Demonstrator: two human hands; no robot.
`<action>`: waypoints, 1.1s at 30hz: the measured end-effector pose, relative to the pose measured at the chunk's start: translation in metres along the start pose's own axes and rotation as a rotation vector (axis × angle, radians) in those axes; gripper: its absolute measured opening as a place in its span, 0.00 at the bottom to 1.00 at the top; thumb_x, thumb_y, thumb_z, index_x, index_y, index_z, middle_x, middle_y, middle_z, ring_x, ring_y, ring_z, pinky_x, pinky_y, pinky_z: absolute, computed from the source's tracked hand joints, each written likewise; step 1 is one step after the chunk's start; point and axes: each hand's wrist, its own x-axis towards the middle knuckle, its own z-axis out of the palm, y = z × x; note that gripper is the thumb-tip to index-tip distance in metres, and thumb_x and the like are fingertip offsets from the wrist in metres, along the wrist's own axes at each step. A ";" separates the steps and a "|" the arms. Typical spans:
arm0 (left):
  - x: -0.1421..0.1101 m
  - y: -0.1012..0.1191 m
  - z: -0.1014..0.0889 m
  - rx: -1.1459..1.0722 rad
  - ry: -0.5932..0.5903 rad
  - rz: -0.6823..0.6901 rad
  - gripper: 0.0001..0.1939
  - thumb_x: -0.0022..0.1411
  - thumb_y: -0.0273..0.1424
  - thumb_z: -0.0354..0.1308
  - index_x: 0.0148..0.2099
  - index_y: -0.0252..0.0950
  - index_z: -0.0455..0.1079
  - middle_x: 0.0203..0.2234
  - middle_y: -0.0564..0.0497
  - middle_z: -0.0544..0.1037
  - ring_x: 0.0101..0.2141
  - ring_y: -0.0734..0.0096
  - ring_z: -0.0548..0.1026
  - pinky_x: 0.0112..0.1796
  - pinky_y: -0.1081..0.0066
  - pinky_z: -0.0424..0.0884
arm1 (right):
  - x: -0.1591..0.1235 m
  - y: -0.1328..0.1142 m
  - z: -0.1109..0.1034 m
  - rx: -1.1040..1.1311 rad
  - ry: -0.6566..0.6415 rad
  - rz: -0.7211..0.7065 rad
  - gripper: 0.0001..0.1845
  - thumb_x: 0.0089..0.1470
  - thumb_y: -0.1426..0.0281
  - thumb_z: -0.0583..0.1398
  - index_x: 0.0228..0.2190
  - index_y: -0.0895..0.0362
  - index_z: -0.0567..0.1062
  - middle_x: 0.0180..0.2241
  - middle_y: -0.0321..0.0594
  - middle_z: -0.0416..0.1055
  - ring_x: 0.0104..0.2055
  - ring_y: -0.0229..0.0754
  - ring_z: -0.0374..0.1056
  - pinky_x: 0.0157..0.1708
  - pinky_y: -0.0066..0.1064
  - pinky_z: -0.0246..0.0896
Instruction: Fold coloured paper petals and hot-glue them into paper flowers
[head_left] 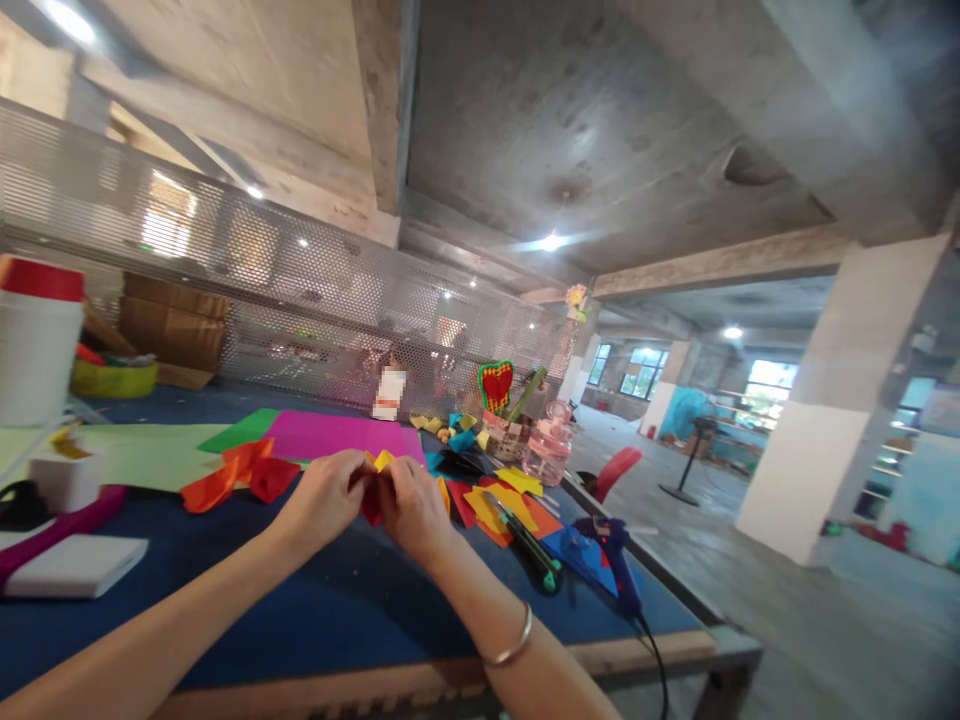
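My left hand [331, 496] and my right hand [417, 506] meet above the blue tabletop, fingertips pinched together. Between them is a small piece of red and yellow paper [371, 504], mostly hidden by my fingers. Left of my hands lie folded orange and red papers [225, 478]. Beyond them is a purple sheet [345, 436] over a green one [244, 430]. To the right, yellow, orange and red paper pieces [541, 515] are spread out, with green-handled scissors [529, 548] resting on them.
A blue glue gun [616, 555] with a black cord lies near the right edge. A pink clear bottle [549, 445] and a basket [506, 437] stand behind. A white box [71, 565] and a red-topped white container [39, 345] are at left. A perforated metal screen [300, 300] runs along the back.
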 end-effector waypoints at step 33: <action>0.008 0.002 0.007 -0.653 -0.054 -0.487 0.17 0.34 0.33 0.61 0.31 0.34 0.68 0.24 0.53 0.76 0.25 0.69 0.73 0.28 0.72 0.67 | 0.008 0.008 0.003 0.532 0.005 0.509 0.09 0.49 0.70 0.55 0.23 0.58 0.73 0.19 0.32 0.67 0.23 0.34 0.63 0.23 0.22 0.54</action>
